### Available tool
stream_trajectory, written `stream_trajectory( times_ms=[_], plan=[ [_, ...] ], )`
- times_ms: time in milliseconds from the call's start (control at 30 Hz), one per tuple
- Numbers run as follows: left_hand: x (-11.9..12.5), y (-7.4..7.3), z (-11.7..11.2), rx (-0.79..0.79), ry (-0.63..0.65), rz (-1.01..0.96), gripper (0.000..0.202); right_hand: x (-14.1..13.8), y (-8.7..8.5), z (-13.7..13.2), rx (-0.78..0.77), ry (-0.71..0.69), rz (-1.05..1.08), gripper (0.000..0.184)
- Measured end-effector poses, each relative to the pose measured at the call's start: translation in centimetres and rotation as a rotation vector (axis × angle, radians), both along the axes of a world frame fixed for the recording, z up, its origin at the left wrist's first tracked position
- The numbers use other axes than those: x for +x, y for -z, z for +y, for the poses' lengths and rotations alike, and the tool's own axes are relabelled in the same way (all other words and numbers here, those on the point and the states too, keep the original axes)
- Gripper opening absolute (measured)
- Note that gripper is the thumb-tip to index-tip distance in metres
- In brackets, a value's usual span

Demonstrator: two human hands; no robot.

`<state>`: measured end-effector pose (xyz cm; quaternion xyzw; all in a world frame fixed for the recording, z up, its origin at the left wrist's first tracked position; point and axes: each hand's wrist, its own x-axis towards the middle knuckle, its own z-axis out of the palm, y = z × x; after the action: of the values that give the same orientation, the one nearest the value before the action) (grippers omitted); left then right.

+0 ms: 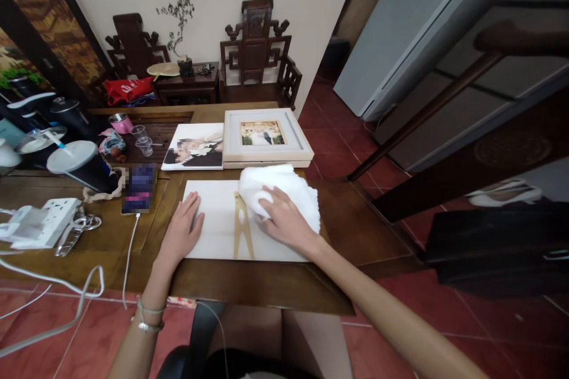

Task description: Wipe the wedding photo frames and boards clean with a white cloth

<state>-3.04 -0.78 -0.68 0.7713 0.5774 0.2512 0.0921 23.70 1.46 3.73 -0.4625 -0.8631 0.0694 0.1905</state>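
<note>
A white rectangular board (213, 231), the back of a picture frame with a tan stand strip (242, 231) down its middle, lies flat on the wooden table (267, 284). My left hand (182, 231) rests flat on the board's left part, fingers stretched out. My right hand (284, 219) presses down on a white towel (288, 186) that lies over the board's upper right corner, fingers curled into the cloth.
Behind the board lie a framed photo (262, 136) and a photo print (195, 148). To the left are a phone (138, 189) on a cable, a power strip (48, 222), cups and a black lidded tumbler (84, 166). Carved chairs stand at the wall; red tile floor lies right.
</note>
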Motion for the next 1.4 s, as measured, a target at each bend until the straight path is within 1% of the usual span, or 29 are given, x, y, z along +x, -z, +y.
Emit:
stream_trajectory(
  times_ms=[67,133,200,300,367,433,467,533,667,733,767,833,867,933,1033,1133,1200,1233,1300,1400],
  plan=[
    [0.0,-0.1,0.0,-0.007,-0.002,-0.005,0.046,-0.8,0.5,0.9,0.023,0.032,0.014,0.025],
    [0.1,-0.2,0.0,-0.009,0.001,-0.009,0.046,-1.2,1.1,0.5,0.035,0.010,0.018,0.027],
    [0.1,-0.4,-0.1,-0.007,0.003,-0.014,0.046,-1.1,1.7,-1.1,0.019,-0.066,0.025,0.028],
    [0.2,-0.4,-0.1,-0.004,0.000,-0.010,0.046,-0.4,2.4,-4.7,-0.007,-0.220,0.065,0.030],
    [0.2,-0.4,-0.1,-0.005,-0.001,-0.002,0.046,0.0,2.6,-6.8,-0.010,-0.302,0.084,0.031],
    [0.2,-0.3,-0.1,-0.007,0.004,0.004,0.046,0.4,2.3,-7.8,-0.018,-0.339,0.078,0.032],
    [0.2,-0.3,-0.1,-0.007,0.006,0.006,0.046,0.5,2.1,-7.7,-0.024,-0.337,0.071,0.032],
    [0.2,-0.2,-0.1,-0.005,0.009,0.008,0.047,0.4,1.4,-6.4,-0.040,-0.310,0.049,0.033],
    [0.1,-0.1,-0.1,-0.010,0.007,0.002,0.047,-1.0,0.0,-1.7,-0.071,-0.202,-0.006,0.034],
    [0.1,-0.1,0.0,-0.014,0.006,-0.006,0.047,-2.2,-0.3,0.3,-0.074,-0.125,-0.022,0.038],
    [0.1,-0.1,0.0,-0.014,0.005,-0.008,0.047,-2.8,-0.3,0.9,-0.072,-0.090,-0.027,0.040],
    [0.1,-0.2,0.0,-0.012,0.003,-0.005,0.047,-3.9,0.1,1.0,-0.063,-0.049,-0.037,0.041],
    [0.1,-0.2,0.0,-0.011,0.002,0.000,0.047,-4.4,0.4,0.5,-0.056,-0.046,-0.041,0.040],
    [0.1,-0.3,0.0,-0.007,0.001,0.007,0.047,-4.9,1.1,-1.4,-0.034,-0.069,-0.042,0.034],
    [0.2,-0.3,-0.1,0.008,0.005,0.005,0.046,-4.8,1.9,-5.5,-0.018,-0.153,-0.038,0.025],
    [0.2,-0.2,-0.1,0.015,0.008,0.001,0.046,-3.9,1.6,-9.1,-0.067,-0.268,-0.057,0.024],
    [0.1,-0.1,0.0,0.011,0.011,0.004,0.046,-3.2,0.9,-10.0,-0.099,-0.333,-0.078,0.028],
    [0.1,0.0,0.0,0.008,0.013,0.006,0.046,-2.9,0.6,-9.8,-0.102,-0.350,-0.083,0.030],
    [0.0,0.1,0.0,0.004,0.017,0.009,0.047,-2.6,0.1,-8.4,-0.092,-0.336,-0.078,0.035],
    [0.0,0.2,0.1,-0.004,0.016,0.001,0.047,-3.2,-0.2,-4.0,-0.070,-0.241,-0.071,0.040]
  ],
)
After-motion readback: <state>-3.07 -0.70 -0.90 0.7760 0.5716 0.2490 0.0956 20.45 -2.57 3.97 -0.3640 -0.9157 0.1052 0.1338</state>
